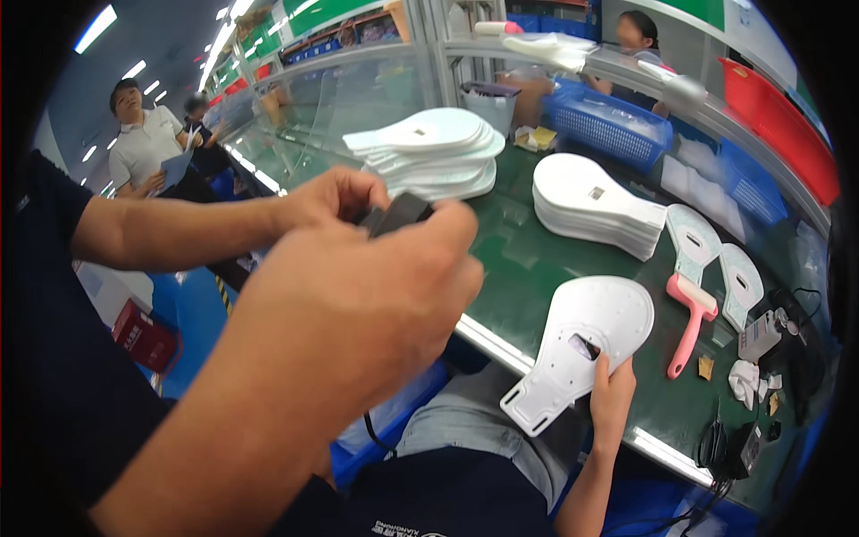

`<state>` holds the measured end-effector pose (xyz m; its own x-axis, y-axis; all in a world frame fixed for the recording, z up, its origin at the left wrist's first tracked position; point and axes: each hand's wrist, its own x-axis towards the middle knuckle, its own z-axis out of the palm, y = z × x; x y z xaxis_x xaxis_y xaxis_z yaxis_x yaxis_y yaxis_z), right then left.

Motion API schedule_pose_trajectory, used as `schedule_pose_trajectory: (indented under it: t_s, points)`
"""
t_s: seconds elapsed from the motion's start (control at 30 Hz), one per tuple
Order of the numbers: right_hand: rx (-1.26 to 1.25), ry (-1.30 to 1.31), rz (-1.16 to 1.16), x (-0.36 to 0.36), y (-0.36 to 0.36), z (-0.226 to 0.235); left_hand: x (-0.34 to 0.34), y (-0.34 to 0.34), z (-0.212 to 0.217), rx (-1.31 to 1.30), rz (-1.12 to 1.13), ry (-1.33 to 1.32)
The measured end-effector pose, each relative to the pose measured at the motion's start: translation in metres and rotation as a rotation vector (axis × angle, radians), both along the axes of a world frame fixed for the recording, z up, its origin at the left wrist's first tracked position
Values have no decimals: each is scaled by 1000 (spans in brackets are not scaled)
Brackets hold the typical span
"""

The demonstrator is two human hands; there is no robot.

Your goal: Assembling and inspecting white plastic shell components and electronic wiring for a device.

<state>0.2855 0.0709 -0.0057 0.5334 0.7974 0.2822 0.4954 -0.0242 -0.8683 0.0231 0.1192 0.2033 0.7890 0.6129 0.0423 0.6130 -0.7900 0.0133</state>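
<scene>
Gripped between both closed hands, left hand (335, 199) and right hand (358, 304), a small dark grey plastic block (399, 212) is held above the green tabletop (519, 259), with two stacks of white paddle-shaped plastic plates (438, 152) untouched at one o'clock.

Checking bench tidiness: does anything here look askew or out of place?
One white paddle-shaped panel overhangs the green bench's front edge, steadied by another person's hand. A pink roller lies loose beside it. The stacks look orderly.

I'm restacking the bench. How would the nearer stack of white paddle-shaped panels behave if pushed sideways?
The stack of white paddle-shaped panels would probably shear, since its thin layers already sit slightly offset. Each panel looks stiff and light. The smooth green bench mat likely lets it slide.
</scene>
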Motion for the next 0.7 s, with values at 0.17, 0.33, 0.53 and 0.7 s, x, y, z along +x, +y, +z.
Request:
schedule_pose_trajectory:
  t_s: [0.17, 0.33, 0.53, 0.7]
  points:
    - [-3, 49, -3, -2, 1, -2, 24, -28, 24, 433, -7, 515]
    - [8, 49, -25, 2, 3, 1, 32, 2, 27, 717, -101, 575]
    - [12, 27, -37, 5, 3, -1, 39, 27, 32, 966, -229, 576]
    - [-21, 72, -5, -1, 3, 6, 44, 35, 27, 818, -224, 672]
